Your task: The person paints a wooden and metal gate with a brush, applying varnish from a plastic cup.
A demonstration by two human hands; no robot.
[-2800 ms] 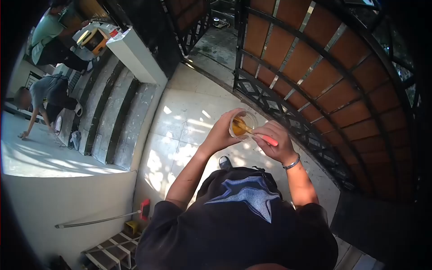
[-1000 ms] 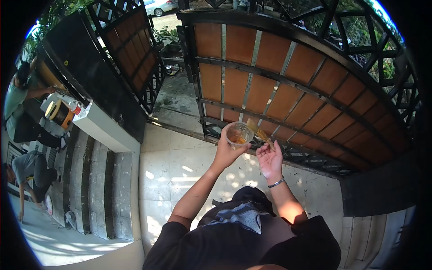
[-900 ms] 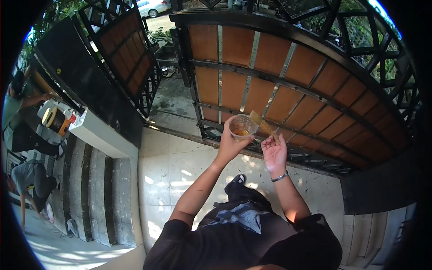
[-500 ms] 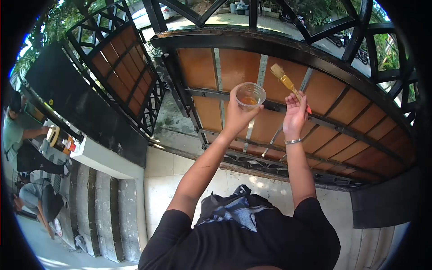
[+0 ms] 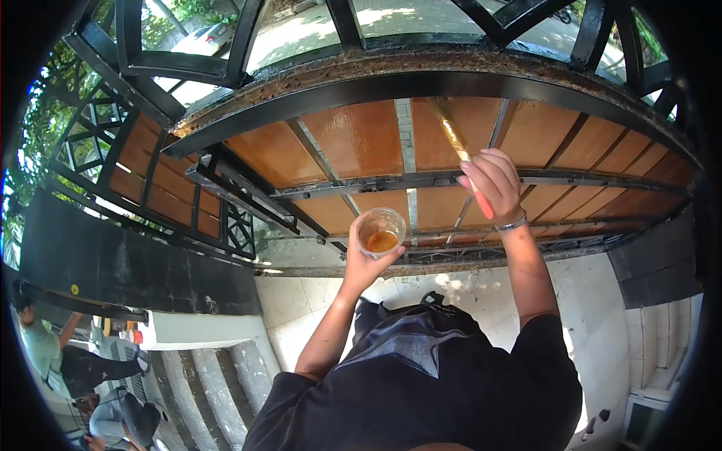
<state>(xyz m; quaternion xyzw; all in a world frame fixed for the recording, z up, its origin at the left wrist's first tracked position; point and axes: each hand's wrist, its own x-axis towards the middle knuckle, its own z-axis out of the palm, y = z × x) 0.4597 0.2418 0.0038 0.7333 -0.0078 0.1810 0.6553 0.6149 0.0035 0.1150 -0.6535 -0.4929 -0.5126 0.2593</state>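
Note:
My left hand [image 5: 362, 269] is wrapped round a clear plastic cup [image 5: 382, 219], with a little amber liquid in its bottom. In my right hand [image 5: 494, 180] is a paintbrush [image 5: 452, 135], held by its handle, whose end is red-orange. The bristles point up and away from me, at the top of a brown wood panel [image 5: 481, 139] just under the black metal rail [image 5: 421, 84]. Left of it, another panel [image 5: 353, 141] has a wet-looking shine. Thin metal bars run between the panels, and a black crossbar [image 5: 421, 180] passes below the brush.
A second panelled gate leaf [image 5: 143, 165] stands at the left behind a black wall [image 5: 135, 252]. Grey steps [image 5: 218, 383] descend beside a white ledge [image 5: 203, 331]. Two other people [image 5: 45, 353] are at the lower left. Pale tiles [image 5: 301, 301] cover the floor around me.
My right hand has turned and brought the brush up to the panel under the top rail. The cup in my left hand has come lower and nearer. My view has shifted closer to the gate.

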